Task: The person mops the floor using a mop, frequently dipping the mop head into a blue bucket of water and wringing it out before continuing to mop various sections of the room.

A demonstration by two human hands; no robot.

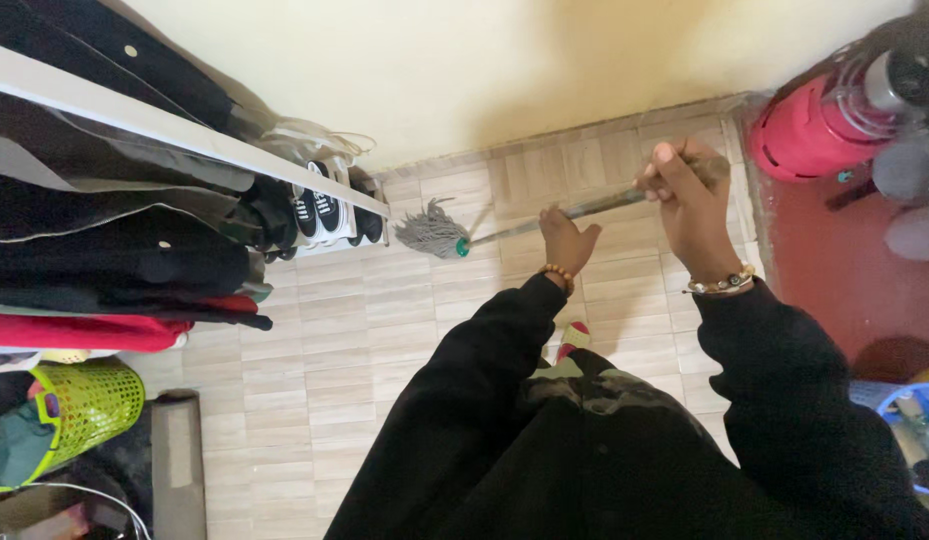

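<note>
Hands: left hand (567, 242), right hand (690, 192), each grip closed on one mop (436, 231) (grey head).

I see no packages, labels, signs or screens in this head view. Nothing on the clothes rack at the left edge, along the tiled floor, or among the containers at the right edge shows a readable panel or a wrapped package; any small markings there are too blurred for me to tell.
</note>
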